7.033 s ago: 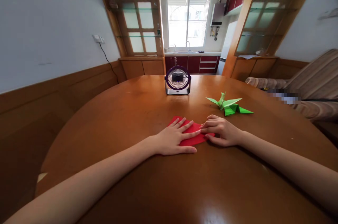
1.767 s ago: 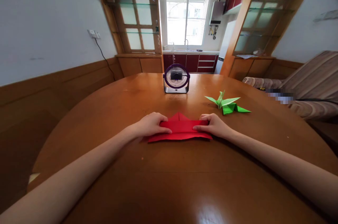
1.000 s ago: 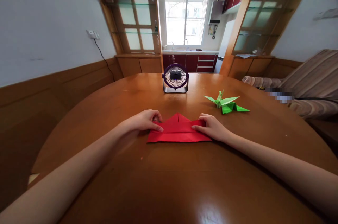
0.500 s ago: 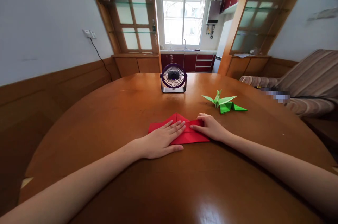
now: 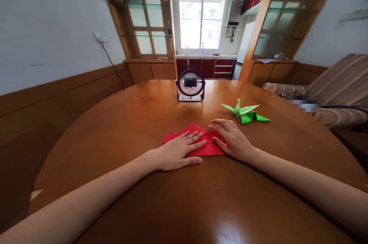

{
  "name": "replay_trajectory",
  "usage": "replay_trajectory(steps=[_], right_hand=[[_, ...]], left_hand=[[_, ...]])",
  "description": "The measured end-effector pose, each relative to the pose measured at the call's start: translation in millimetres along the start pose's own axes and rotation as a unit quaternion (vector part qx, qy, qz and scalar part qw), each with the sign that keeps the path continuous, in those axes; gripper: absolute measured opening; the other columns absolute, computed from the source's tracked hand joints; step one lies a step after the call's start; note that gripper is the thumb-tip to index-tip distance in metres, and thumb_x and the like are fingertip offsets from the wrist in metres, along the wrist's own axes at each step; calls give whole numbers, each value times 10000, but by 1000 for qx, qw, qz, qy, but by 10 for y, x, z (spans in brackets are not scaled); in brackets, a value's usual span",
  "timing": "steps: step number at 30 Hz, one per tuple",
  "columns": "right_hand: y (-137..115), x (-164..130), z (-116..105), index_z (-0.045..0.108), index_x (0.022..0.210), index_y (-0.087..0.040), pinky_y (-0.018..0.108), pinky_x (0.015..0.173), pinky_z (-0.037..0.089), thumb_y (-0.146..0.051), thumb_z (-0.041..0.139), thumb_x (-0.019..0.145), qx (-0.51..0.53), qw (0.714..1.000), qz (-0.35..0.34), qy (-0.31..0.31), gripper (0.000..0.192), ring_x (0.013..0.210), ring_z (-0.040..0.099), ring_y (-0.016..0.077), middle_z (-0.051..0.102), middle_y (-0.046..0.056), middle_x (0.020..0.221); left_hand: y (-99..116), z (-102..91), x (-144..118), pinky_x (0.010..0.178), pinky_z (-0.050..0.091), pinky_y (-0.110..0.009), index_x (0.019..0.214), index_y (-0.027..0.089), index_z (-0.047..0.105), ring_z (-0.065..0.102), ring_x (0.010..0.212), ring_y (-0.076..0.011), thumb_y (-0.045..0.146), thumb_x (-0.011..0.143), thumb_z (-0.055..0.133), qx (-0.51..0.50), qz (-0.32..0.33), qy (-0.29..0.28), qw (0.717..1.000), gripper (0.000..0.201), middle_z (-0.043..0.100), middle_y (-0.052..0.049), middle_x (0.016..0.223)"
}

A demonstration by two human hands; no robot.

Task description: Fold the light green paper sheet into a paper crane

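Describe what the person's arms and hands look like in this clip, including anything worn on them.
Both forearms are bare as far as the picture shows, with no sleeves in view. The left hand and right hand wear no gloves, and no rings, watch or bracelets show. The fingernails look short and unpainted. No markings show on either arm.

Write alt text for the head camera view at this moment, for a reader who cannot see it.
Two bare hands press flat on a folded red paper on a round wooden table, the left hand over its left part and the right hand on its right end. A green paper crane lies to the right, and a small purple desk fan stands farther back.
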State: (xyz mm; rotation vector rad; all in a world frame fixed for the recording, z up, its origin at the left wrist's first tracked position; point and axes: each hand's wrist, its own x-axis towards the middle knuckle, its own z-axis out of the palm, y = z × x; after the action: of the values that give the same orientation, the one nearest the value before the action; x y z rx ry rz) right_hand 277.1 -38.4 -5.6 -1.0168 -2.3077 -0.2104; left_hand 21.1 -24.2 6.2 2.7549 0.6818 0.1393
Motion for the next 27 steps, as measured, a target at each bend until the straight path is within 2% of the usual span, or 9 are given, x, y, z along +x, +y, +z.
replay_trajectory(steps=[3, 5, 8, 13, 18, 23, 27], right_hand=[[6, -68, -55, 578, 1199, -204, 420, 908, 483, -182, 417, 925, 33, 994, -92, -53, 319, 1047, 579, 237, 610, 121, 1152], [18, -101, -77, 613, 1166, -197, 378, 846, 512, -183, 417, 924, 48, 988, -116, -87, 311, 972, 610, 217, 642, 114, 1069], [27, -110, -102, 639, 1144, -177, 364, 808, 513, -213, 431, 923, 34, 986, -124, -107, 306, 907, 614, 212, 655, 115, 993], [19, -72, -138, 595, 1246, -172, 346, 750, 492, -251, 390, 942, -11, 978, -156, -137, 374, 807, 588, 196, 632, 104, 893], [11, -58, -152, 571, 1283, -176, 347, 751, 486, -258, 376, 949, -27, 976, -162, -145, 395, 800, 580, 195, 625, 102, 908], [27, -62, -148, 611, 1223, -146, 350, 785, 490, -243, 393, 942, -8, 977, -154, -150, 369, 851, 579, 205, 635, 114, 947], [79, -70, -141, 656, 1143, -140, 350, 761, 488, -234, 416, 930, 14, 979, -151, -137, 335, 819, 574, 202, 634, 110, 891]], left_hand=[[-5, 3, -5, 1178, 108, -451, 1477, 305, 247, 118, 1449, -253, 549, 943, 368, -4, -6, 1, 1000, 599, 135, -45, 1565], [-7, 1, -8, 1177, 111, -452, 1477, 315, 241, 124, 1448, -250, 547, 947, 355, -8, -13, -2, 1000, 589, 136, -40, 1565], [-6, -3, -5, 1178, 100, -454, 1476, 321, 240, 112, 1450, -243, 546, 952, 341, -14, -19, -10, 1000, 579, 134, -36, 1566], [-4, -9, 9, 1177, 110, -455, 1462, 319, 284, 129, 1448, -234, 517, 960, 353, -25, -10, -1, 1000, 544, 153, -38, 1560], [-65, -71, -23, 1185, 122, -423, 1439, 311, 340, 163, 1442, -200, 444, 977, 371, -54, 2, -2, 999, 481, 222, -24, 1543], [-239, -176, -228, 1192, 141, -399, 1391, 312, 424, 245, 1419, -161, 366, 995, 357, -79, -5, 9, 997, 406, 334, -9, 1500], [-407, -231, -478, 1184, 180, -426, 1336, 312, 497, 305, 1395, -172, 364, 993, 360, -99, -29, 38, 994, 373, 383, -9, 1474]])
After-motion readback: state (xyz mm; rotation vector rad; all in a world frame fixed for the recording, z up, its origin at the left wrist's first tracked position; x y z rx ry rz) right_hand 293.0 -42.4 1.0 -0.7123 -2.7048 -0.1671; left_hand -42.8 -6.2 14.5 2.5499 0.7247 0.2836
